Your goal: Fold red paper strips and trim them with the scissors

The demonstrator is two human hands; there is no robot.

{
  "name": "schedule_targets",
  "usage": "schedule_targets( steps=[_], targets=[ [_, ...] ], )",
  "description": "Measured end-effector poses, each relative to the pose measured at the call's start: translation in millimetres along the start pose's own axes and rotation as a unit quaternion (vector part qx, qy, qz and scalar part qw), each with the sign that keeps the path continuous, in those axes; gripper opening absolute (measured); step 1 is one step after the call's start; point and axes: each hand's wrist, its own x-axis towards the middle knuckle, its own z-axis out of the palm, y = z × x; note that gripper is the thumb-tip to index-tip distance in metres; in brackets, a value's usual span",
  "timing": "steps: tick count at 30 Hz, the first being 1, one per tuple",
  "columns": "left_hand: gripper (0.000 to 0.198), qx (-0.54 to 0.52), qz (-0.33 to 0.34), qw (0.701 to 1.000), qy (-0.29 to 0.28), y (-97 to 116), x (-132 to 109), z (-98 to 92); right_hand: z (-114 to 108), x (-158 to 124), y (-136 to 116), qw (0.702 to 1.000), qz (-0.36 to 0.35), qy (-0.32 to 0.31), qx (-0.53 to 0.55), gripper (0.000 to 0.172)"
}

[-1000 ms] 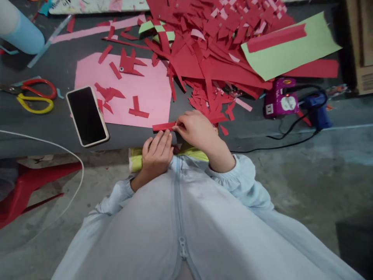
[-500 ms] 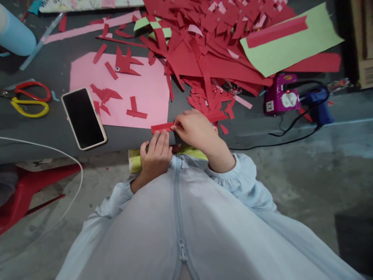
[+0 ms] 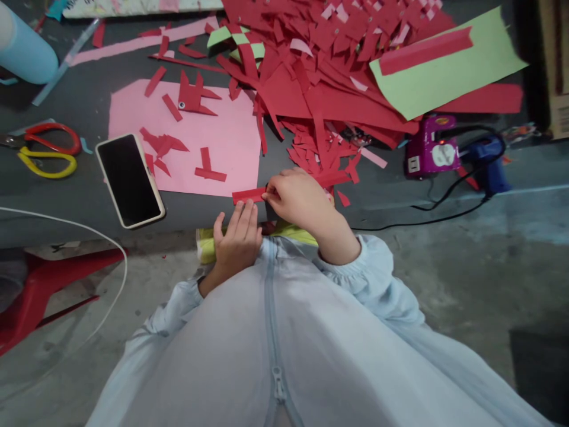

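A red paper strip [image 3: 246, 194] lies at the table's near edge, by the lower corner of a pink paper sheet [image 3: 222, 127]. My left hand [image 3: 237, 232] rests flat with its fingers stretched out, the tips on the strip's near side. At the strip's right end, my right hand [image 3: 296, 194] is closed, thumb and fingers pinched together on it; its fingertips are partly hidden. Red paper pieces [image 3: 211, 166] lie on the pink sheet, among them a red fish shape [image 3: 191, 98] with an eye.
A phone [image 3: 130, 181] overlaps the pink sheet, left of scissors [image 3: 48, 151] with red and yellow handles. Red paper scraps [image 3: 306, 101] pile up beyond my hands. Green paper [image 3: 448, 71], a purple box [image 3: 432, 148] and a blue glue gun [image 3: 486, 163] with a cable are on the right.
The whole view has shifted very slightly, so the table's things appear a little further right. Both hands keep the same pose on the red strip.
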Motion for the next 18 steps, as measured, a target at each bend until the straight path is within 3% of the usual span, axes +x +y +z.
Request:
schedule_targets(
  steps=[8,18],
  targets=[
    [0.050,-0.004,-0.004,1.000,-0.027,-0.7,-0.7,1.1,-6.7,1.3,-6.9,0.999,-0.021,-0.009,-0.025,0.028],
    [0.048,0.002,0.005,1.000,-0.016,-0.2,0.0,-2.6,-0.4,10.6,-10.9,0.999,-0.030,-0.002,0.017,0.024]
  ],
)
